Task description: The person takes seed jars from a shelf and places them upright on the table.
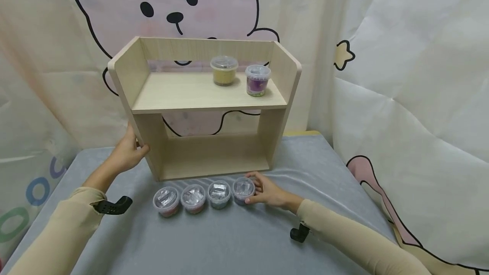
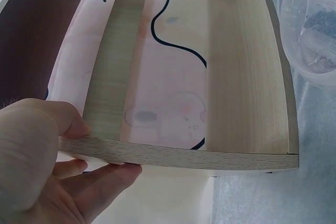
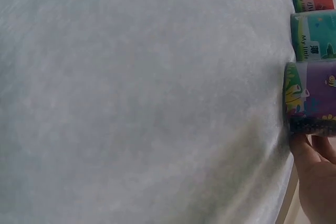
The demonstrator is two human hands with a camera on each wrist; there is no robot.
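Hanging behind the wooden shelf (image 1: 175,90), a pale curtain (image 1: 302,7) carries a large printed pink bear (image 1: 225,12). Below the shelf and spreading in front of it lies a table (image 1: 214,245) covered in grey-blue cloth. The shelf itself stands on that cloth, with an upper board and a lower compartment between two side panels.

To either side, toward the front of the shelf, reach a person's arms in beige sleeves (image 1: 49,241). At the shelf's left side panel, the left hand (image 1: 127,152) grips the front edge, its thumb on the inner side and its fingers on the outer. Just in front of the shelf's lower right corner, the right hand (image 1: 269,190) holds a purple-labelled tub (image 1: 243,190) between thumb and fingers.

That tub ends a row near the shelf's front edge; leftward from it come a teal tub (image 1: 219,194) and two red tubs (image 1: 193,198), each just beside the next, all with clear lids. On the right half of the shelf's upper board sit a yellow tub (image 1: 224,75) and, nearer the front and the right panel, a purple tub (image 1: 257,84). In front of the shelf, a black mount (image 1: 113,206) shows at each wrist.
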